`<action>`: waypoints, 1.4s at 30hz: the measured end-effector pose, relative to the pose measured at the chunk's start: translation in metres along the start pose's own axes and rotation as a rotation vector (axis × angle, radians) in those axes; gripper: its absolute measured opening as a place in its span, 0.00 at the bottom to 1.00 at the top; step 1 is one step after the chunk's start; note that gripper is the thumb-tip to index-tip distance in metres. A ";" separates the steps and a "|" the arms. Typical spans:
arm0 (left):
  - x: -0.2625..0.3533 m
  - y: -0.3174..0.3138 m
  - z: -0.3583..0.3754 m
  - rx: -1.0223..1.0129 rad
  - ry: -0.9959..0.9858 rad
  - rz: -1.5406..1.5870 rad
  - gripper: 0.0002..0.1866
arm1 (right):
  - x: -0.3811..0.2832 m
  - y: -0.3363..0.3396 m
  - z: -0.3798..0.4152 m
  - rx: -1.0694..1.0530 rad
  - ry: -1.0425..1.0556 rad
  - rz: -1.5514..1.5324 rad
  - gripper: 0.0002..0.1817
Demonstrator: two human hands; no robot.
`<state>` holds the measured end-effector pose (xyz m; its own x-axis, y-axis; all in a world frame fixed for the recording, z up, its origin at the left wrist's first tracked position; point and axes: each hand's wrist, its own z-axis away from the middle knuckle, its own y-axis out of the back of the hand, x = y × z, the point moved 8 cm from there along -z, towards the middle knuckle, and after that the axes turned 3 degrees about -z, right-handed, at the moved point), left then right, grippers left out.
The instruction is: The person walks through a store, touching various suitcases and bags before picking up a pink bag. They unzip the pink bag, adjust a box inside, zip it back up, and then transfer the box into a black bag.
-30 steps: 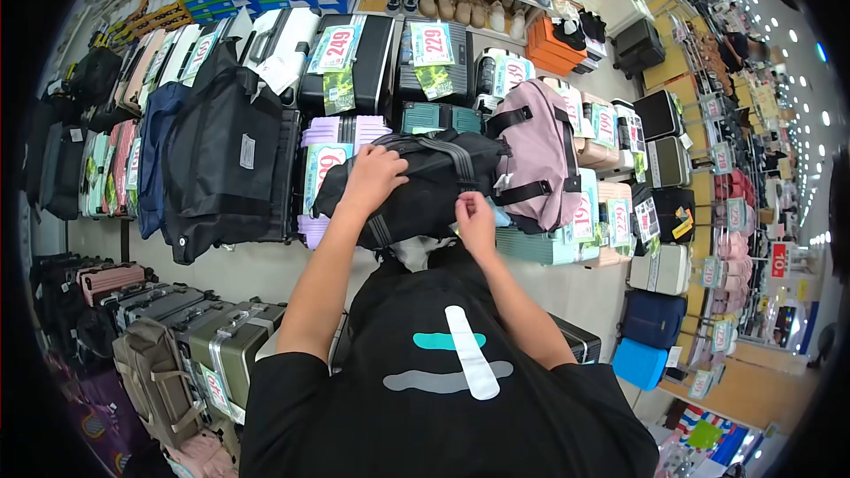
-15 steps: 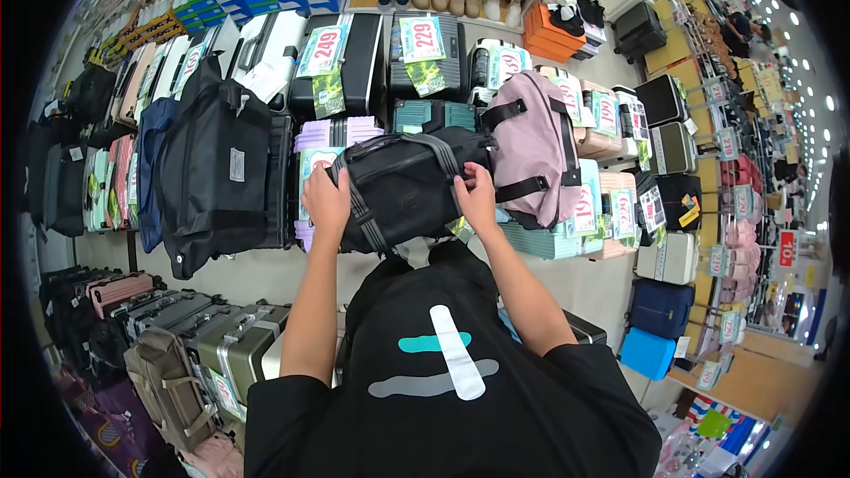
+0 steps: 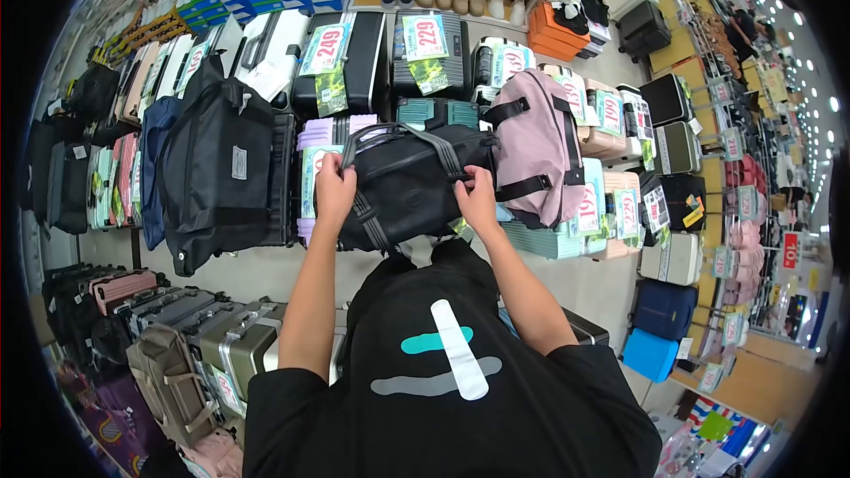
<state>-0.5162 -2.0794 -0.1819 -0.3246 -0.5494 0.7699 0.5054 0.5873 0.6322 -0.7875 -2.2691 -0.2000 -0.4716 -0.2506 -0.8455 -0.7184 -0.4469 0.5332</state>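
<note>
A black duffel bag (image 3: 412, 181) with grey striped straps lies on top of suitcases in front of me. My left hand (image 3: 335, 188) is closed at the bag's left side, its fingers on the grey strap (image 3: 367, 212). At the right side, my right hand (image 3: 476, 196) pinches the other strap (image 3: 450, 159) near its lower end. Directly to the right a pink duffel bag (image 3: 536, 150) with black straps touches the black one. Beneath the black bag, part of a lilac suitcase (image 3: 328, 131) shows.
A large black bag (image 3: 221, 164) stands to the left on a dark suitcase. Behind are suitcases with price cards, such as a black suitcase (image 3: 359, 62), and a shoe shelf (image 3: 443, 9). More suitcases, including an olive suitcase (image 3: 235, 345), stand at lower left. A blue suitcase (image 3: 649, 352) is at right.
My left hand has shifted slightly and its fingers are closer together on the strap. My right hand's fingers have drawn in on the other strap. The bag has barely moved.
</note>
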 end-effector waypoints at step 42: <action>0.047 0.028 0.037 0.331 -0.199 -0.201 0.15 | 0.061 0.048 -0.135 -0.255 -0.082 -0.144 0.14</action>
<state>-0.5470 -2.0675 -0.1247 -0.5548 -0.5659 0.6099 0.1433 0.6571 0.7400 -0.7818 -2.4216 -0.2299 -0.4213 -0.1037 -0.9010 -0.6343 -0.6764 0.3744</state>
